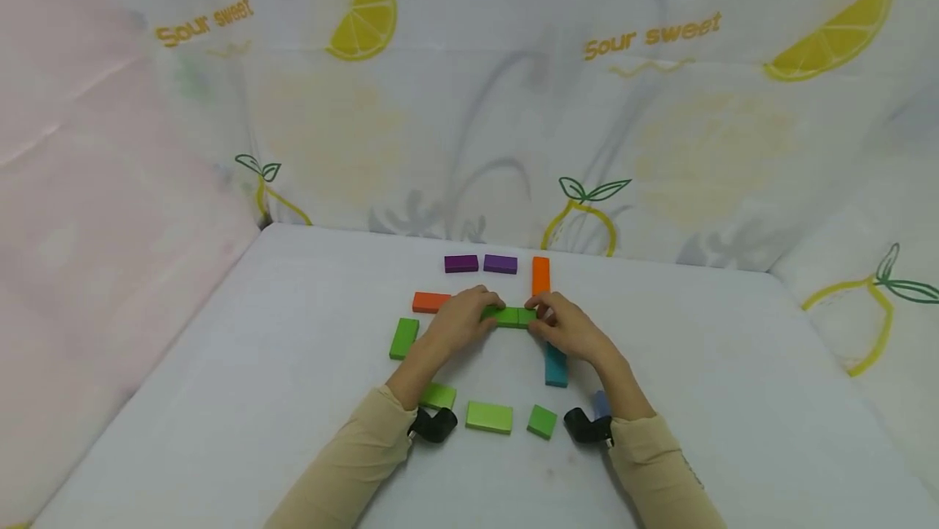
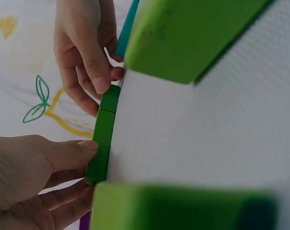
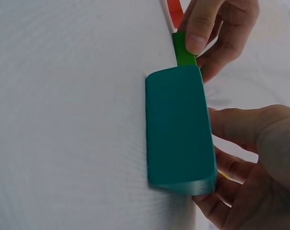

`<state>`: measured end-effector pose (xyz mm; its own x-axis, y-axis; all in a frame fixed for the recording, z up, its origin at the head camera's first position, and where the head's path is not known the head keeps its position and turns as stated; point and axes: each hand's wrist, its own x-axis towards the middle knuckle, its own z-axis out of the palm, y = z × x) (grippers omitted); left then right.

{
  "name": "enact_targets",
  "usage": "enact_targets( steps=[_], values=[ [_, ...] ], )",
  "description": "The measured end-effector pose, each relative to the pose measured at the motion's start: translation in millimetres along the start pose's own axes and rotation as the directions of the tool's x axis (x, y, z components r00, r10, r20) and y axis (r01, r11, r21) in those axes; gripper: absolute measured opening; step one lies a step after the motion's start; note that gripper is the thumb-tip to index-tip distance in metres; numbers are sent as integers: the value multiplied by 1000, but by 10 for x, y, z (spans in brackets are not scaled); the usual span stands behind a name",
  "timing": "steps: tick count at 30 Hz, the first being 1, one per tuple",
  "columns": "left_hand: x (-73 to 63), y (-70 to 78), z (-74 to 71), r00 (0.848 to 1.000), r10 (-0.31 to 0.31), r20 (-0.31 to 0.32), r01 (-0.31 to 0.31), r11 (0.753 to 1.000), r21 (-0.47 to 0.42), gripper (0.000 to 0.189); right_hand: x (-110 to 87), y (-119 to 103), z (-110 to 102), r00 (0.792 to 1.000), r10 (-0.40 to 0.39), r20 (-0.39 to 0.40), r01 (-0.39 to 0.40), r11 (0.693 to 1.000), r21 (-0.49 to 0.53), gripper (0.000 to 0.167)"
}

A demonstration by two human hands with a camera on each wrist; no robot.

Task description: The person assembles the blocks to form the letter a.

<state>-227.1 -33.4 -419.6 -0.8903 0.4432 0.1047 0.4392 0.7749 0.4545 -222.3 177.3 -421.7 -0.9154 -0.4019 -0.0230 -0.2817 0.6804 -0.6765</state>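
Note:
Two bright green blocks lie end to end in the middle of the white table. My left hand [image 1: 462, 319] pinches the longer green block [image 1: 506, 317] near its left end. At the other end, my right hand [image 1: 568, 327] pinches the shorter green block [image 1: 526, 318] between thumb and fingers. A thin seam shows where the two blocks meet in the left wrist view. Beside the right hand lies a teal block [image 1: 556, 368], its far end hidden by that hand. This teal block [image 3: 180, 129] looms large in the right wrist view, covering part of the right fingers.
Two purple blocks [image 1: 461, 264] and an upright-lying orange block [image 1: 540, 275] are at the back. Left stand an orange-red block [image 1: 430, 301] and a green block [image 1: 404, 338]. Nearer lie light green blocks [image 1: 489, 417], a green square block [image 1: 542, 421] and a partly hidden blue block [image 1: 601, 404].

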Motion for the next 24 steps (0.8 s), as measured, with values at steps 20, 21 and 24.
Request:
enact_targets(
  steps=[20,21,24],
  values=[
    [68,-5,-9,998,-42,55,42,999,1,23,35,64,22,999,-31,19,30,999,46,27],
    [68,-9,-8,998,-41,52,41,999,-5,23,33,62,26,999,-30,17,29,999,45,27],
    [78,-10,-1,998,-34,49,35,999,-23,23,29,67,32,999,-37,4,37,999,30,27]
  ],
)
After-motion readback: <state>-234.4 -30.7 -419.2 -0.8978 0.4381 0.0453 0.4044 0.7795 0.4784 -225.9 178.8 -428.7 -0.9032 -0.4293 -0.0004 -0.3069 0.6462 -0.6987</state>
